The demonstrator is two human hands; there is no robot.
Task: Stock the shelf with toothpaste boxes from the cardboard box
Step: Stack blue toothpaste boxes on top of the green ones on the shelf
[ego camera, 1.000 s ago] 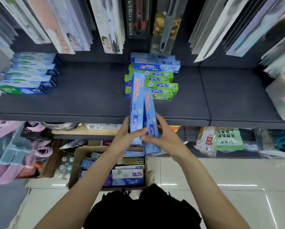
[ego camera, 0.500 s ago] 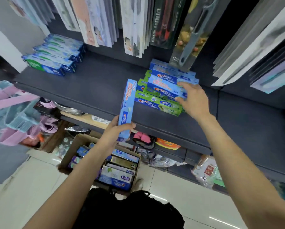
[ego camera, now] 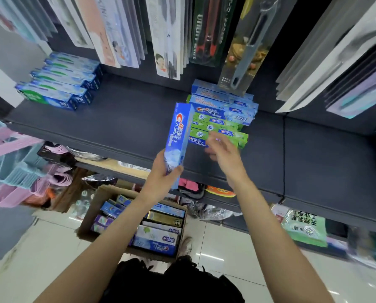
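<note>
Left hand (ego camera: 160, 176) grips the lower end of an upright blue toothpaste box (ego camera: 178, 136) at the shelf (ego camera: 117, 127) edge; right hand (ego camera: 224, 149), blurred and empty, fingers loose, hovers by the stack (ego camera: 222, 119). Held so low, it could tip and nudge that pile askew; more wait in the cardboard box (ego camera: 91, 211) below.
</note>
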